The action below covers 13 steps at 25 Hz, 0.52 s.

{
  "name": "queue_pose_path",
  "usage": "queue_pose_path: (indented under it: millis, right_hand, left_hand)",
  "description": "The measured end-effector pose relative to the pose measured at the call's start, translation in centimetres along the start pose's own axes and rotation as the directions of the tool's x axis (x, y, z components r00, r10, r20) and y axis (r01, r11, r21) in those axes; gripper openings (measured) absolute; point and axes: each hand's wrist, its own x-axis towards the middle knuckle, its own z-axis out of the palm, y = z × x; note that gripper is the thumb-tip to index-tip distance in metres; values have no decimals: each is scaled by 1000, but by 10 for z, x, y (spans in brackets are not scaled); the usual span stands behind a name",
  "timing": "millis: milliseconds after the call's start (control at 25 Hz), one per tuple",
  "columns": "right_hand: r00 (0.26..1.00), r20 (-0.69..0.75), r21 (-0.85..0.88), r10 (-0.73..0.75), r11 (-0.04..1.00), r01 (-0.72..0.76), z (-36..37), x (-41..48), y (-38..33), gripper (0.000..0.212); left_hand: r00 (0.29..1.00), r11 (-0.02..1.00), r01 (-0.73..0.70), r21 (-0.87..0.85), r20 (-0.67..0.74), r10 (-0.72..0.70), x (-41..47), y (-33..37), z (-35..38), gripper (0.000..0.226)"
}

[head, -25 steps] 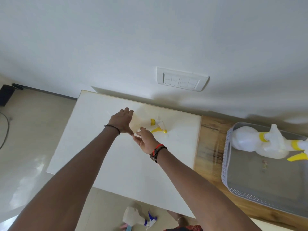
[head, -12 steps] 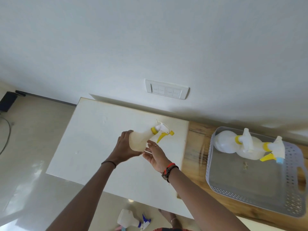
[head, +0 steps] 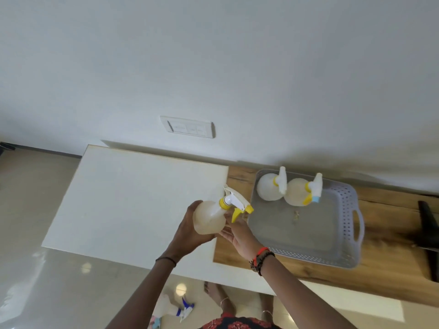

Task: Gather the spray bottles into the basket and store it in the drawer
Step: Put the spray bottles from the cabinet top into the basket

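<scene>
A translucent spray bottle (head: 209,217) with a yellow collar and trigger is held above the right edge of the white table (head: 133,193). My left hand (head: 187,231) wraps its body from the left. My right hand (head: 240,233) touches it from below on the right, fingers spread. A grey perforated basket (head: 308,233) lies on the wooden top (head: 392,257) just right of the bottle. Two similar bottles rest at the basket's far edge: one (head: 269,189) on the left, one (head: 298,193) beside it. A bottle with a blue trigger (head: 174,307) lies on the floor.
A switch plate (head: 188,127) is on the white wall behind the table. A dark object (head: 427,224) sits at the right end of the wooden top. My feet (head: 218,298) stand on the tiled floor below the table edge.
Both hands lifted the bottle off the white table and carried it right and toward me, close to the basket. The view has shifted, so the basket shows more fully.
</scene>
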Motion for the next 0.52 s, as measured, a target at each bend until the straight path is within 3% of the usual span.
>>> queue_pose_path:
  millis: [200,320,520]
  right_hand:
    - [991,-103,44,-82,995,87,-70,-36,-7,22]
    - [978,-163,80,-129,986,144,-116,-51,-4,25]
    - [965,-251,151,-73,982,114,-181,-70,-7,14]
  left_hand:
    - [999,998,-35,-46,31,36,-14,47,63,97]
    - [995,995,-97,28,20,97,-18,71,99,98]
    - [994,995,-98,15,46,98,-18,94,161,96]
